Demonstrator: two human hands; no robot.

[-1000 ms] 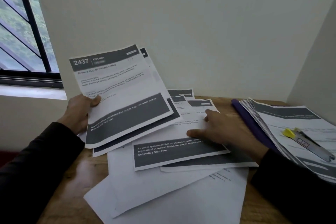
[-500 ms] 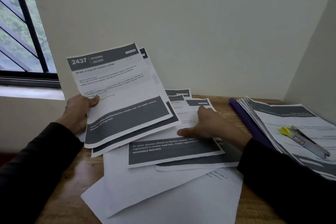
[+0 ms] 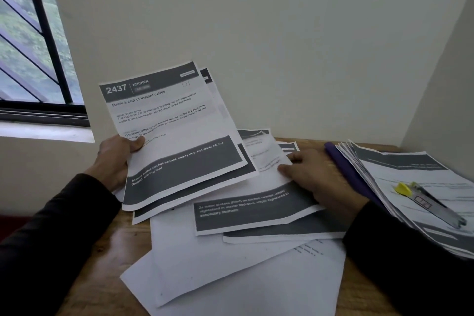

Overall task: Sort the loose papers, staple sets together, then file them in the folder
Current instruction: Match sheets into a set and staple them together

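My left hand (image 3: pixel 115 159) grips a small set of printed sheets (image 3: pixel 179 136) headed "2437 Kitchen", tilted up above the wooden table (image 3: pixel 102 264). Loose papers (image 3: pixel 243 264) lie spread over the table below. My right hand (image 3: pixel 315 177) pinches the edge of one loose sheet (image 3: pixel 264 151), whose upper part curls up off the pile. At the right, a purple folder (image 3: pixel 346 169) lies under a thick stack of papers (image 3: pixel 410 174). A grey stapler with a yellow tip (image 3: pixel 425 200) rests on that stack.
The table stands in a corner, with walls behind and to the right. A barred window (image 3: pixel 33 46) with a sill is at the left. Bare wood shows at the front left of the table.
My right hand has slid toward the back of the pile and lifted the edge of one sheet. My left hand keeps its set in about the same place.
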